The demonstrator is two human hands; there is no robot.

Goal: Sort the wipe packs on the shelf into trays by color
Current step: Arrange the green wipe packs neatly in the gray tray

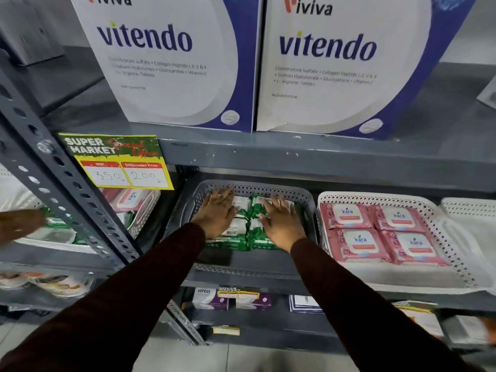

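Several green wipe packs [247,232] lie side by side in a grey perforated tray [306,200] on the middle shelf. My left hand [214,214] lies flat on the left packs, fingers spread. Flat on the right-hand packs rests my right hand [281,222], also spread. Neither hand grips anything. Several pink wipe packs [375,232] fill the back of a white perforated tray [402,275] to the right. Both hands hide most of the green packs' labels.
A grey slotted upright [67,189] stands left, with a yellow price tag [118,162]. Behind it a white tray [145,208] holds pink and green packs, and another person's hand [18,224] reaches in. Two large vitendo boxes [322,63] sit on the shelf above. Small boxes [228,299] lie below.
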